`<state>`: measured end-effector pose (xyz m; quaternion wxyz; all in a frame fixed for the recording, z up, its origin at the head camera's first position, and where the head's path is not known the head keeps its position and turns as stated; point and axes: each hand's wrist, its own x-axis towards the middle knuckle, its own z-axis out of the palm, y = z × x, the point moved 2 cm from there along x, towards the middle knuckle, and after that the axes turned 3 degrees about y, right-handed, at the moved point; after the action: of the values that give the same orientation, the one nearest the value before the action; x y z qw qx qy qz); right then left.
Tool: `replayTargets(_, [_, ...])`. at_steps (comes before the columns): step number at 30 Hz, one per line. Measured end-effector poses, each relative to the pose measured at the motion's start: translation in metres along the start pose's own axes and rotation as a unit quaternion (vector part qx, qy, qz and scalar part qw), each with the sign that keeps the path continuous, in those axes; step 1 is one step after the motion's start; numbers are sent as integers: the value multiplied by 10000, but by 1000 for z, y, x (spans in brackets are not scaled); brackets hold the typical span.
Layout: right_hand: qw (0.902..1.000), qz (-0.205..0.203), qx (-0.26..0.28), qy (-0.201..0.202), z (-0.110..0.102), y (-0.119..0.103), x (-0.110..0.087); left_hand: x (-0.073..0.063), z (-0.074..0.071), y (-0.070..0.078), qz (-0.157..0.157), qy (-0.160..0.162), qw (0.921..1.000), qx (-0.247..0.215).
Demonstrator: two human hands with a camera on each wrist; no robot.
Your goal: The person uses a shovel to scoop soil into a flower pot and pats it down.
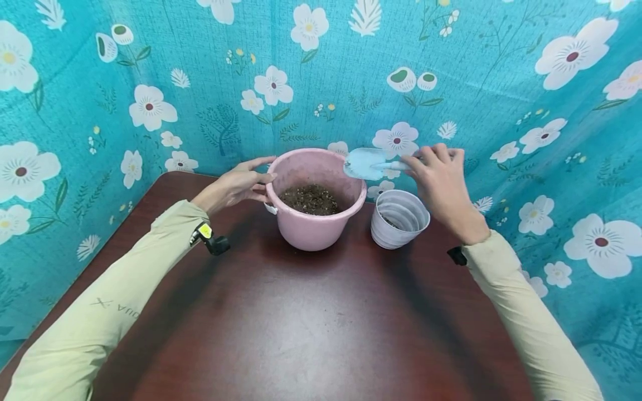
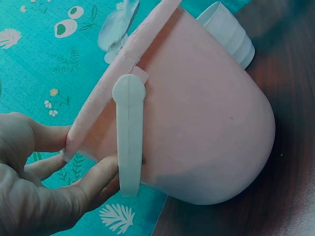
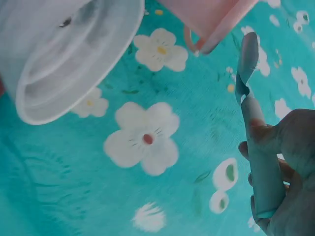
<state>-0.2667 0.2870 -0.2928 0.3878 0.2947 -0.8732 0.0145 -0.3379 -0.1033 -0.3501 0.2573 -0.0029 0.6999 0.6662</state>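
Observation:
A pink bucket [image 1: 313, 231] with dark soil [image 1: 312, 199] inside stands on the table. At its left side my left hand [image 1: 241, 185] holds the rim; in the left wrist view the thumb and fingers grip it beside a white handle [image 2: 130, 137]. My right hand [image 1: 443, 181] grips the handle of a light blue trowel [image 1: 368, 163], with the blade over the bucket's right rim. The right wrist view shows fingers wrapped round the trowel [image 3: 263, 167], its blade edge-on. Below the right hand stands a whitish ribbed pot [image 1: 401, 223], with a little dark material inside.
The dark reddish-brown table [image 1: 301, 323] spreads out in front of the bucket and pot. A turquoise floral cloth [image 1: 341, 83] hangs close behind them and along both sides.

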Motion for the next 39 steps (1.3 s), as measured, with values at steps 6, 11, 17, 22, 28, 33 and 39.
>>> replayTargets(6, [9908,-776,-1010,-465,13,-31,30,0,4,1,-33,24,10000,43])
replayTargets(11, [9764,-1007,-1374,-1331,21,-56,52,1,8,0,-58,-14,10000,39])
replayTargets(17, [9557,-1264,-2035,-1713,48,-69,67,0,14,-3,-113,-120,9998,110])
replayTargets(22, [9170,-1449,-2515,-2736,92,-82,73,2,14,-1,-122,-32,9999,-4])
replayTargets(28, [8863,-1908,-3017,-2951,116,-102,89,1,8,4,-161,6,9999,6])
replayTargets(33, [8997,-1946,-2656,-2866,120,-100,93,-1,4,5,-115,46,9999,35])
replayTargets(39, [9368,-1409,-1222,-2959,133,-85,79,-1,2,2,-54,-18,9997,258])
